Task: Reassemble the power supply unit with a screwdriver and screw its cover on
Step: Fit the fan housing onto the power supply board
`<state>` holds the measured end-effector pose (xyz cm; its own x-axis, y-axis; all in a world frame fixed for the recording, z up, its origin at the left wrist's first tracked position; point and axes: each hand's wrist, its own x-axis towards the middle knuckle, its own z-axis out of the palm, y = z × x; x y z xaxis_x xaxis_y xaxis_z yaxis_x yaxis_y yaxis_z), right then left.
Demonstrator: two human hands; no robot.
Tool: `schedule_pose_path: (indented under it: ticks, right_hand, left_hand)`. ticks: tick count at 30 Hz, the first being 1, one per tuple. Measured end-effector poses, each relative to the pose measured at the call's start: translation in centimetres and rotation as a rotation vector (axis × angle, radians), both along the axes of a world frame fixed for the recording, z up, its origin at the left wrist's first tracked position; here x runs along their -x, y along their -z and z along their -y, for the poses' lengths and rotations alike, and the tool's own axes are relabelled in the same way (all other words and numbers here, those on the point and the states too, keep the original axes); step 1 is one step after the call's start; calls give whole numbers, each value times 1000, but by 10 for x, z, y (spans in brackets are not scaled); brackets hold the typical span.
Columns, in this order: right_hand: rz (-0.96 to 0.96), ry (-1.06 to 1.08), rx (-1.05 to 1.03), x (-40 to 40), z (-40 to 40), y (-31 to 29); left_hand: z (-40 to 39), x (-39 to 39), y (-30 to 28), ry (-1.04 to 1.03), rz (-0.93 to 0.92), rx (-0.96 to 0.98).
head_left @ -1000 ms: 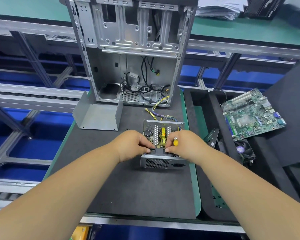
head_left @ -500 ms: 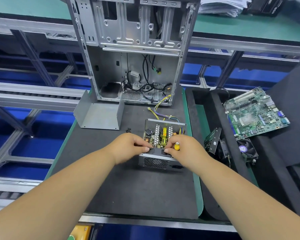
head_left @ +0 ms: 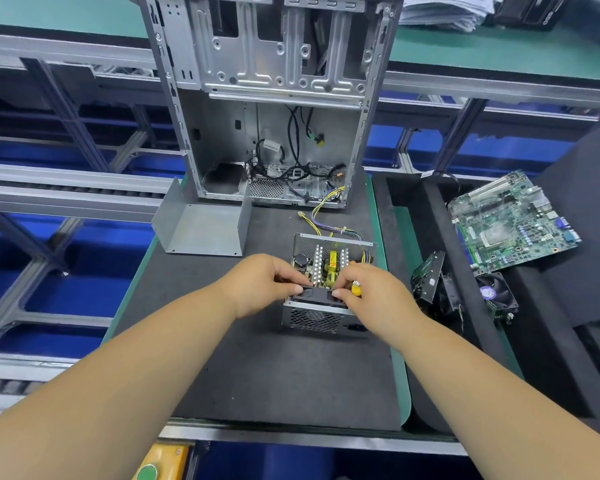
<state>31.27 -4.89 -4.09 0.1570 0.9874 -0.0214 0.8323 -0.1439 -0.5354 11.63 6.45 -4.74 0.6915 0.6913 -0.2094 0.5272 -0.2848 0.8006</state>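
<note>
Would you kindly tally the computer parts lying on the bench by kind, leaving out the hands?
Open power supply unit: 1
Loose metal cover: 1
Computer case: 1
Motherboard: 1
Cooling fan: 1
Small black expansion card: 1
Total: 6

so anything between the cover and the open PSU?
Nothing lies on the mat between the cover and the PSU, but both hands, left and right, are over the PSU's open top.

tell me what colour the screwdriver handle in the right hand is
Yellow; the screwdriver handle shows in the head view.
</note>
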Motion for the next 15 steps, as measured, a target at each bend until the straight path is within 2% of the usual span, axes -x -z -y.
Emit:
schedule_pose_path:
  ticks: [6, 15]
  right_hand:
    - [-12, -3, -44, 4, 4, 6]
    - [-49, 12, -27, 2, 4, 9]
  left_hand:
    - [4, 3, 12, -82, 46, 69]
    - [1, -2, 11, -79, -14, 69]
